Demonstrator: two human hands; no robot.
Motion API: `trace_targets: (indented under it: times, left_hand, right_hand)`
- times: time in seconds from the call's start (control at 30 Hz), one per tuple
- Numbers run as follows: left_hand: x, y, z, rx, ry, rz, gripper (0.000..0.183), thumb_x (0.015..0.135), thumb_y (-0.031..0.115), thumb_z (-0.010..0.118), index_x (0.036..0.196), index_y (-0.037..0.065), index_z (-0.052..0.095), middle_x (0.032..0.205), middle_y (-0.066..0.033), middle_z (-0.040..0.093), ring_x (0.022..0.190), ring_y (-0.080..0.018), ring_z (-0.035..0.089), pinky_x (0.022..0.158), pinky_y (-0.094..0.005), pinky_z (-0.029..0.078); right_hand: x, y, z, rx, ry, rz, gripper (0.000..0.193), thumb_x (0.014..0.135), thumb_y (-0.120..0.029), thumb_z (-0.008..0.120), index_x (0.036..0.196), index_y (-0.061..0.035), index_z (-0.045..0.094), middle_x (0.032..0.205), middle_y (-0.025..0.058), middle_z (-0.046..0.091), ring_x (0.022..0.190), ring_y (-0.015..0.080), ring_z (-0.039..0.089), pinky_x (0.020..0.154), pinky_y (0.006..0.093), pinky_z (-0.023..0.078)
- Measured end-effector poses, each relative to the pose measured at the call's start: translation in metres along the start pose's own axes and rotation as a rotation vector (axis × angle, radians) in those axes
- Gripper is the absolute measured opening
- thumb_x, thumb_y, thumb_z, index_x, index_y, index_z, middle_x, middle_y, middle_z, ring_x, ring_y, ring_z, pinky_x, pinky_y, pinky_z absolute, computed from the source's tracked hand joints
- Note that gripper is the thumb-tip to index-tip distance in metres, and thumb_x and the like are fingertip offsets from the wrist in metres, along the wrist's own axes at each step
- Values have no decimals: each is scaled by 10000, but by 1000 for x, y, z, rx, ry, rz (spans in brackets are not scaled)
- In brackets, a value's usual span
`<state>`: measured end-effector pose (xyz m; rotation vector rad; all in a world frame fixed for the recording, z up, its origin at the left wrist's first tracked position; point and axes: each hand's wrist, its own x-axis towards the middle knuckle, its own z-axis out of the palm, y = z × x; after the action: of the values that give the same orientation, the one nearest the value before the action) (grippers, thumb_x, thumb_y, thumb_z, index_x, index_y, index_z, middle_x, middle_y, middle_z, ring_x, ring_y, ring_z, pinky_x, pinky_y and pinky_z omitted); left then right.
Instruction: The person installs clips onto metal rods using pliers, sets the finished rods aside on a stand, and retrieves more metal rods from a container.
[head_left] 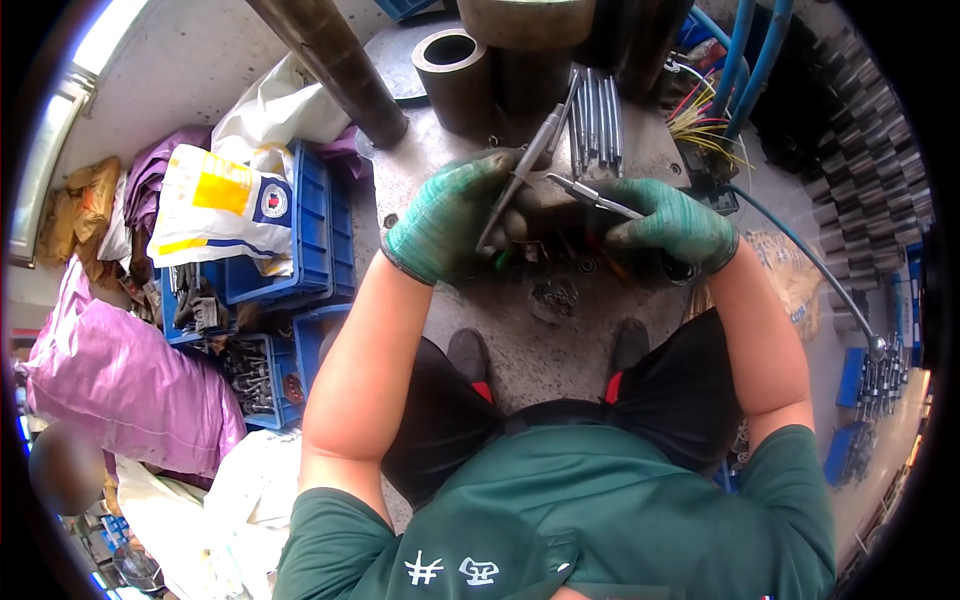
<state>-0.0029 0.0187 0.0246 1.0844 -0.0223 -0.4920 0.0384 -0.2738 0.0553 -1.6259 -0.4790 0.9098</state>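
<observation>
My left hand (450, 215), in a green knit glove with dark, soiled fingers, is closed around a slim stepped metal rod (527, 160). The rod slants up and away to the right. My right hand (685, 225), gloved the same way, grips a thin silver tool with a bent tip (590, 194); the tip points left, toward the rod, and I cannot tell whether they touch. Just beyond both hands, several similar metal rods (600, 125) lie side by side on a worn metal plate (415, 165). Part of each glove is blurred.
A thick hollow metal cylinder (450, 90) and a steel column (345, 70) stand at the back. Blue crates (315, 235) hold metal parts at left, near a purple sack (130, 370). Colored wires (705, 125) and blue hoses (735, 65) are at right, beside stacked metal parts (850, 150).
</observation>
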Motion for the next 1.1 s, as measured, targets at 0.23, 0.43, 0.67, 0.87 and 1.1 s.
trace_targets:
  times: [0.23, 0.43, 0.67, 0.87, 1.1]
  left_hand:
    - [-12, 23, -51, 686, 599, 174, 356, 976, 171, 652, 1296, 19, 686, 778, -27, 625, 610, -97, 568, 550, -249, 472]
    - [-14, 14, -116, 1410, 862, 208, 419, 923, 87, 593, 1331, 114, 686, 943, -219, 728, 921, -371, 721, 868, -425, 578]
    - [0, 10, -105, 1571, 806, 255, 415, 891, -11, 624, 1260, 137, 745, 1149, -223, 681, 1077, -398, 669, 970, -446, 543]
    - [9, 12, -91, 1703, 833, 182, 369, 894, 19, 615, 1225, 102, 756, 1278, -239, 637, 1154, -386, 659, 1024, -444, 529]
    - [9, 12, -96, 1681, 864, 271, 296, 907, 123, 663, 1188, 98, 753, 1217, -223, 660, 1124, -400, 653, 994, -465, 531]
  right_hand:
    - [6, 15, -20, -59, 283, -98, 514, 848, -65, 699, 1344, 5, 586, 1122, 68, 683, 1029, 151, 627, 948, 302, 519]
    - [41, 43, -61, -462, 663, -217, 533, 844, -67, 693, 1344, 74, 574, 1204, 176, 706, 1093, 247, 677, 973, 360, 522]
    - [60, 54, -64, -806, 763, -208, 439, 821, -224, 730, 1188, 13, 681, 1058, 250, 719, 997, 423, 689, 910, 452, 541]
    - [57, 57, -62, -1022, 792, -161, 424, 856, -325, 729, 1145, -15, 703, 1063, 229, 725, 1062, 410, 675, 953, 479, 530]
    - [52, 39, -39, -1184, 616, 88, 368, 852, -311, 705, 1094, -35, 706, 1056, 218, 738, 1025, 404, 699, 934, 488, 538]
